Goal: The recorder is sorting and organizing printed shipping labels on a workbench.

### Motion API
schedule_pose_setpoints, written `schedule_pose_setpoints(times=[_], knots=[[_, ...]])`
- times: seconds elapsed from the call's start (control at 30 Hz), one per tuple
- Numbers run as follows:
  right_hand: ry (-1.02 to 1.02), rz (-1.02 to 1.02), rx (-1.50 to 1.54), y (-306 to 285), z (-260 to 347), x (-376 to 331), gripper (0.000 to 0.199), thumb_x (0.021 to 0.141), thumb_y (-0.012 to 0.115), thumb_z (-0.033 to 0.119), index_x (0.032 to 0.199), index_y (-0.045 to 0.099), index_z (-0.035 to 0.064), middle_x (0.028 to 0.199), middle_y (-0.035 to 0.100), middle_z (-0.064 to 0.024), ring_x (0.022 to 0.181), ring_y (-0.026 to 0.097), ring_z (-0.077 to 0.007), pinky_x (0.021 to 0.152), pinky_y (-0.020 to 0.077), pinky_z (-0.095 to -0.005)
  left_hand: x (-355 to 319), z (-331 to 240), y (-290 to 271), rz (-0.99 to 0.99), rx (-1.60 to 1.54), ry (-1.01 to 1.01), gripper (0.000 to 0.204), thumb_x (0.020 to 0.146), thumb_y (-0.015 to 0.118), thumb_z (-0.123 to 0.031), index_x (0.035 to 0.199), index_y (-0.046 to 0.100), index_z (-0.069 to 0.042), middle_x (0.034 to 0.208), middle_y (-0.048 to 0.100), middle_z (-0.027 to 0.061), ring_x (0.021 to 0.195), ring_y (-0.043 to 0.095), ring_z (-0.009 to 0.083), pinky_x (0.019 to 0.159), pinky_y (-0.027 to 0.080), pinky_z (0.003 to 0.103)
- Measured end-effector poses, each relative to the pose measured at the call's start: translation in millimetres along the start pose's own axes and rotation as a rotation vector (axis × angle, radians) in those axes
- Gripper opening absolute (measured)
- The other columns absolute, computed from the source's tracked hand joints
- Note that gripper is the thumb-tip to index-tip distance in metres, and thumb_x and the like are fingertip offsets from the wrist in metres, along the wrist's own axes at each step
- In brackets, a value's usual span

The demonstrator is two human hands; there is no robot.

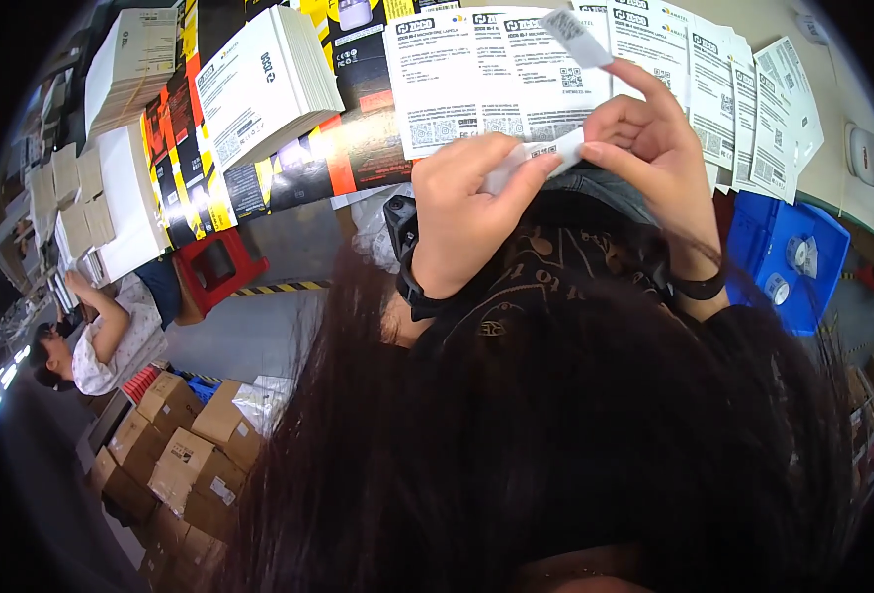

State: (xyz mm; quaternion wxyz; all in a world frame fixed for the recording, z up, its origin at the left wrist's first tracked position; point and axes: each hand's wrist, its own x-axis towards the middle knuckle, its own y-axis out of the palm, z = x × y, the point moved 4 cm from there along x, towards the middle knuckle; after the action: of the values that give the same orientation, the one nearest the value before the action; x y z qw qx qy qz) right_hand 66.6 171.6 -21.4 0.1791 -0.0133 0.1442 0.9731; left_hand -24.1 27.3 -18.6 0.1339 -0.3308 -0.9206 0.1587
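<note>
My left hand [471, 203] is closed on a small white strip of sticker labels [567, 151], with thumb and fingers pinching it. My right hand [654, 148] meets the strip's other end with its thumb, its lower fingers curled. Its index finger points up and away, and a loose silvery-white sticker [577, 38] with a printed code clings to that fingertip. Just beyond both hands, white printed cards [447, 84] lie overlapping in a row on the table. Fingers hide part of the strip.
Left on the table stand a stack of white cards [269, 89] and another stack [130, 69], over black-yellow-red printed sheets [373, 133]. A blue bin [753, 222] holds rolls at right, near a white device [866, 156]. A red stool [217, 269], cartons [195, 469] and a co-worker [121, 336] are leftward.
</note>
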Motion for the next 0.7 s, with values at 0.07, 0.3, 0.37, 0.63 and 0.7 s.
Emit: schedule_pose_setpoints(times=[0.07,0.3,0.37,0.63,0.7], knots=[[-0.02,-0.024,-0.063,1.0,0.6,-2.5,0.038,0.079,0.063,-0.002,0.115,0.051,0.0026,0.086,0.06,-0.0048,0.081,0.058,-0.0106,0.074,0.0468,-0.022,11.2,-5.8,-0.6,-0.105,0.12,0.306,0.018,0.07,0.074,-0.015,0.076,0.062,-0.003,0.061,0.059,0.0066,0.045,0.053,0.0204,0.044,0.04,0.027],[-0.102,-0.07,-0.369,6.8,5.1,-4.4,0.046,0.077,0.064,-0.003,0.119,0.047,0.0037,0.08,0.061,-0.0042,0.078,0.059,-0.0108,0.074,0.047,-0.0231,7.3,-18.1,0.8,0.052,0.117,0.207,0.015,0.072,0.073,-0.009,0.08,0.063,-0.001,0.066,0.063,0.0059,0.059,0.058,0.0099,0.054,0.043,0.023],[-0.12,-0.061,-0.377,8.0,2.4,-4.3,0.045,0.077,0.065,-0.002,0.118,0.047,0.004,0.08,0.061,-0.0042,0.079,0.059,-0.0111,0.074,0.0471,-0.0238,4.8,-13.4,3.8,0.126,0.049,-0.009,0.016,0.071,0.073,-0.011,0.078,0.064,-0.001,0.064,0.062,0.0053,0.056,0.057,0.01,0.053,0.043,0.023],[-0.308,-0.303,-0.284,-15.3,20.6,-0.2,0.047,0.077,0.063,-0.005,0.118,0.04,0.0028,0.087,0.061,-0.0082,0.083,0.059,-0.0147,0.078,0.0463,-0.0278,1.0,-6.2,1.2,0.187,0.067,-0.03,0.018,0.069,0.074,-0.017,0.071,0.063,-0.002,0.055,0.059,0.009,0.043,0.054,0.0191,0.041,0.04,0.027],[-0.336,-0.392,-0.256,-29.6,20.8,0.1,0.048,0.078,0.062,-0.006,0.118,0.038,0.0015,0.091,0.061,-0.0102,0.086,0.059,-0.0164,0.08,0.0458,-0.0294,-0.3,-6.6,0.3,0.178,0.055,-0.057,0.016,0.07,0.073,-0.015,0.071,0.064,-0.002,0.054,0.058,0.0079,0.045,0.055,0.0169,0.047,0.042,0.026]])
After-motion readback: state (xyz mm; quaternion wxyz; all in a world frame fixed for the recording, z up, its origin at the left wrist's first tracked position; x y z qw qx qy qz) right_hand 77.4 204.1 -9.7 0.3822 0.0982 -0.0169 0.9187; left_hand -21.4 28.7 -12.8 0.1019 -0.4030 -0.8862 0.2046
